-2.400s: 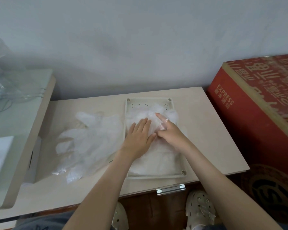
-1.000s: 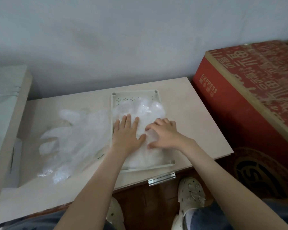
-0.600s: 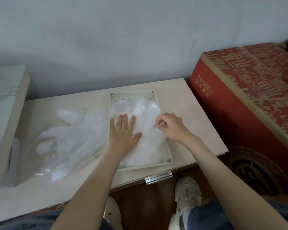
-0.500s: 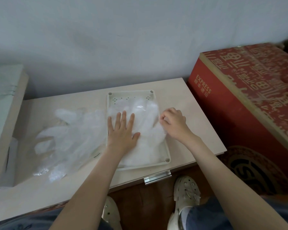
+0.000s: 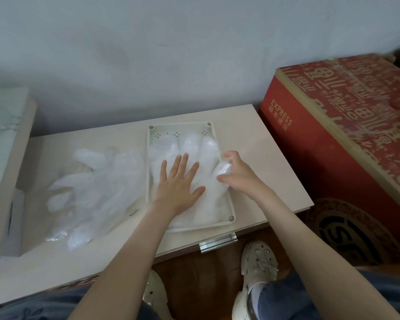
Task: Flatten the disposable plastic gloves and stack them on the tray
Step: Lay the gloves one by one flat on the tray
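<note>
Top glove (image 5: 194, 146) is pinned on the tray (image 5: 183, 127) under the left hand (image 5: 179, 181), which is laid flat w/ fingers straight and spread, presumably so the film cannot slide while its edge is worked. Just right of that hand, the glove's thumb lobe (image 5: 222, 168) is pinched betw. thumb and curled fingers of the right hand (image 5: 237, 179), apparently for pulling out and smoothing. Loose gloves (image 5: 90, 188) are heaped on the table (image 5: 252, 135) to the left hand's left, overlapping the tray's near edge.
</note>
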